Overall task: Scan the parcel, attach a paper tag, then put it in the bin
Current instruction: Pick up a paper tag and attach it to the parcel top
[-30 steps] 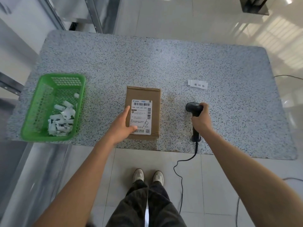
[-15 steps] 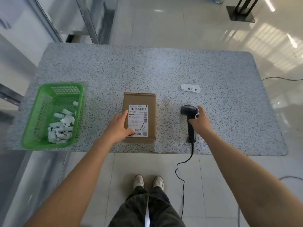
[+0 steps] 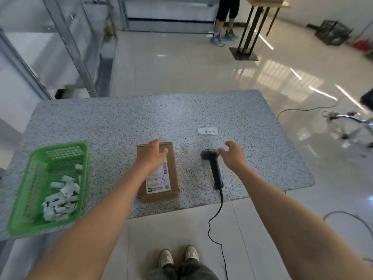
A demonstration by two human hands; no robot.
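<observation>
While the left hand (image 3: pixel 151 156) lay flat on the parcel (image 3: pixel 159 174) and the right hand (image 3: pixel 232 155) hovered spread and empty above the scanner (image 3: pixel 214 168), a careless reach towards the paper tag (image 3: pixel 207 131) risked knocking that scanner off the table (image 3: pixel 121 122).

A single head-worn wide-angle camera is looking forward and steeply down, taking in the speckled table (image 3: pixel 121 122) close by, both forearms reaching away from the lens, the floor (image 3: pixel 181 63) beyond the fingertips and the wearer's shoes (image 3: pixel 177 257) below.
</observation>
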